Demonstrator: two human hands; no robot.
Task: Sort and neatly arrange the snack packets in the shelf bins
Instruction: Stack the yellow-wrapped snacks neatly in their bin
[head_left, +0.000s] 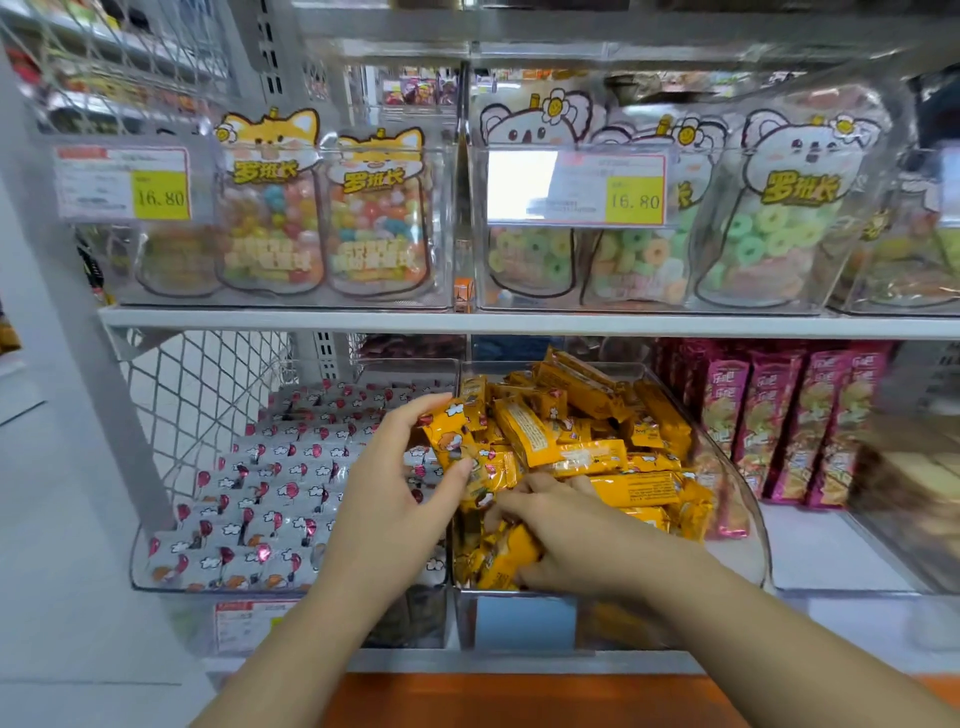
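A clear bin (748, 499) on the lower shelf holds a loose heap of yellow snack packets (587, 447). My left hand (395, 499) grips one yellow packet (451, 436) at the bin's left edge, thumb and fingers curled round it. My right hand (561, 535) reaches down into the front of the same bin, its fingers curled over several yellow packets (506, 558). To the left, another clear bin (140, 571) holds white packets with red balloons (270, 478), laid in rows.
Pink-red tall snack packs (789, 421) stand to the right on the lower shelf. The upper shelf (467, 319) carries clear bins of candy pouches (374, 218) with price tags (122, 184). A wire mesh panel (192, 400) closes the left side. An orange ledge (519, 701) runs below.
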